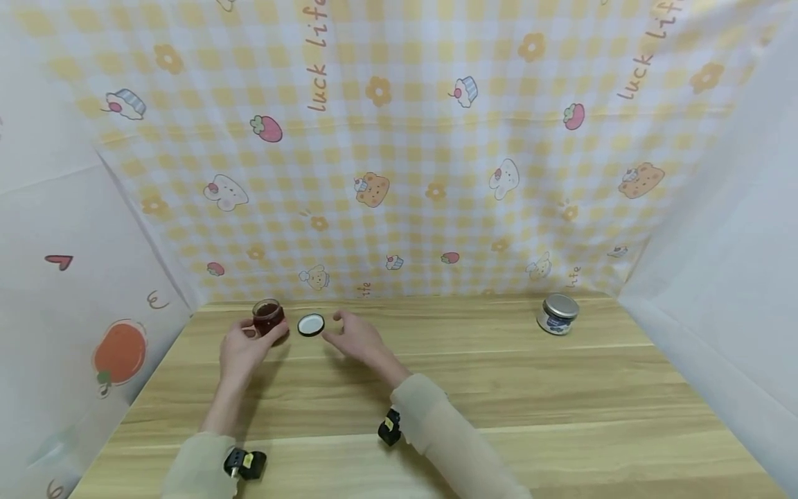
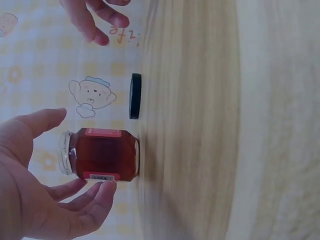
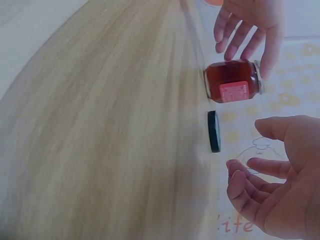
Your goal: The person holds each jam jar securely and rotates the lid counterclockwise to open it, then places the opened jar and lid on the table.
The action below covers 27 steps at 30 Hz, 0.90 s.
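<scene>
An uncovered glass jar [image 1: 269, 317] of dark red-brown contents stands upright on the table, its red labels visible in the wrist views. My left hand [image 2: 60, 185] is around the jar, fingers along one side. In the left wrist view, a gap shows between the thumb [image 2: 47, 122] and the glass. Just right of the jar lies a round lid [image 1: 311, 325], dark-rimmed, with its white inside facing up. My right hand [image 1: 358, 337] hovers beside the lid, thumb and fingers apart and loosely bent, holding nothing.
A second jar [image 1: 557, 314] with a silver lid and a blue-and-white label stands at the back right of the wooden table [image 1: 530, 402]. Behind the table hangs a yellow checked cloth [image 1: 411, 152]. White sheets [image 1: 736, 263] flank both sides.
</scene>
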{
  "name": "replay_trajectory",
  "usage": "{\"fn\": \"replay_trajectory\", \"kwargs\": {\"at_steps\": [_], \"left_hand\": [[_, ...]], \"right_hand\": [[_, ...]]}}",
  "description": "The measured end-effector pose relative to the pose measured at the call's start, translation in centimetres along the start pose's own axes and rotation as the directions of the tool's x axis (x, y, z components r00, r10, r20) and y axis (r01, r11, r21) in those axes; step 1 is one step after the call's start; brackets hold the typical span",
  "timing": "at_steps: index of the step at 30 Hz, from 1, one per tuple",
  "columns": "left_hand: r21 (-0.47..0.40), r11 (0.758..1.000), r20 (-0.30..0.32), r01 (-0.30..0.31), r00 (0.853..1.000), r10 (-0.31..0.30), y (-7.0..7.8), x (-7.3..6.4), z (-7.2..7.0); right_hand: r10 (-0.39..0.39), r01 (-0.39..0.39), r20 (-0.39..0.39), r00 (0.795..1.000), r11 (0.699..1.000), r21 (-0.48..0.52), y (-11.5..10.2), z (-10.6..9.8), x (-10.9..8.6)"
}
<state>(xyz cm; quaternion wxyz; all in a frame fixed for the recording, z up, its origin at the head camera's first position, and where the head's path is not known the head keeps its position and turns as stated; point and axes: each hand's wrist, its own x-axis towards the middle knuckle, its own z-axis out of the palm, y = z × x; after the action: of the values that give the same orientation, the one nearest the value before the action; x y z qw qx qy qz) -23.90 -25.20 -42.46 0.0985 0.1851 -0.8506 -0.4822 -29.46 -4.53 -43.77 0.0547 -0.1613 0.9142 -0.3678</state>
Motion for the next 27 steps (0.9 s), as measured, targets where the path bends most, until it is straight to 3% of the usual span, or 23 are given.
{"fn": "replay_trajectory", "kwargs": {"at_steps": [12, 27], "left_hand": [[0.035, 0.999, -0.019, -0.026, 0.999, 0.027, 0.7, -1.1, -0.1], [0.117, 0.979, -0.017, -0.168, 0.985, 0.171, 2.3, -2.8, 0.7]], "right_hand": [[-0.078, 0.079, -0.011, 0.997, 0.996, 0.035, 0.3, -2.4, -1.4], [-0.146, 0.149, -0.068, 0.987, 0.988, 0.042, 0.7, -5.7, -2.7]]}}
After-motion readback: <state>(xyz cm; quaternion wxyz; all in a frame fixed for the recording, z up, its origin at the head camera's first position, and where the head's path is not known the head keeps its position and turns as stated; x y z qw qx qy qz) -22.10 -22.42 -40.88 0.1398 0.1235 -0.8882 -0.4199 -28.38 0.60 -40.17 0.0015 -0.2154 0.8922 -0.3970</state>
